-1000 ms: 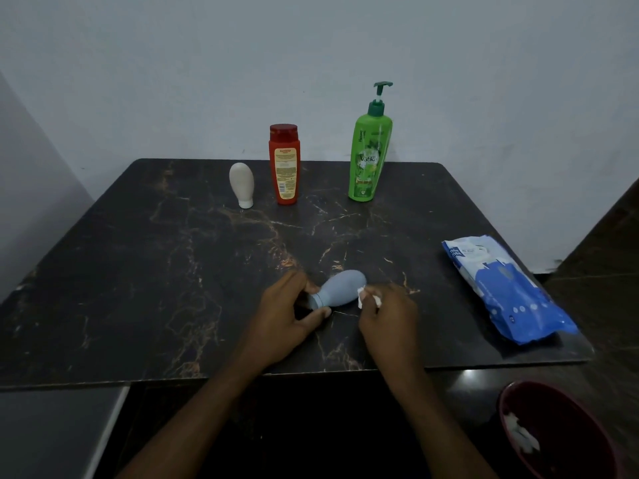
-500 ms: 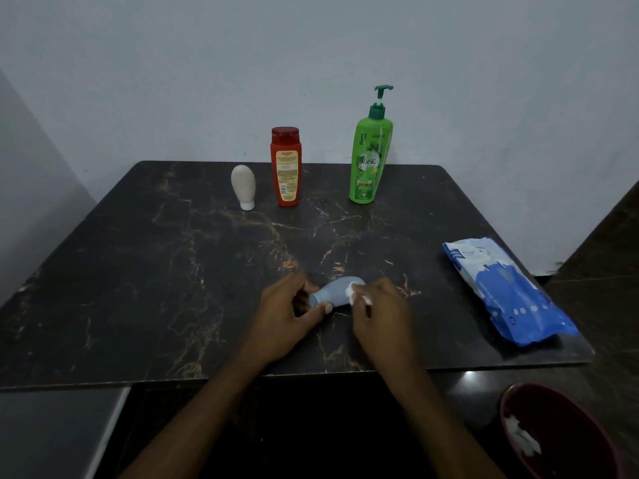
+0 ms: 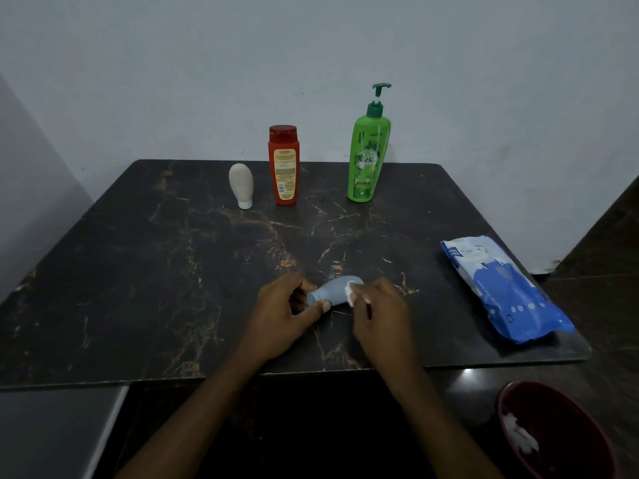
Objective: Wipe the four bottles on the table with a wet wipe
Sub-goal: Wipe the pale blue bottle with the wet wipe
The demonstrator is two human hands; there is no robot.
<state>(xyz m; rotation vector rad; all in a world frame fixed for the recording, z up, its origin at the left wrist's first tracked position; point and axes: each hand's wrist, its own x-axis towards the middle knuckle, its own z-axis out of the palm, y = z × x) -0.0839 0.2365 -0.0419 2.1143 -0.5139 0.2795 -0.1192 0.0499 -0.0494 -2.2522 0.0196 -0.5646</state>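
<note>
On the dark marble table (image 3: 145,271), along the far edge from left to right: white bottle (image 3: 241,185) inverted on its cap, red bottle (image 3: 284,164) upright just beside it, green pump bottle (image 3: 368,150) further right. Nearer the front edge: left hand (image 3: 281,314) with grip closed on the neck end of the blue bottle (image 3: 332,290), lying on its side; right hand (image 3: 382,314) pinching a white wet wipe (image 3: 352,293) against its rounded end. Further right: blue wipes pack (image 3: 501,288) flat near the table's edge, and below, a dark red bin (image 3: 560,433) holding probably used wipes.
</note>
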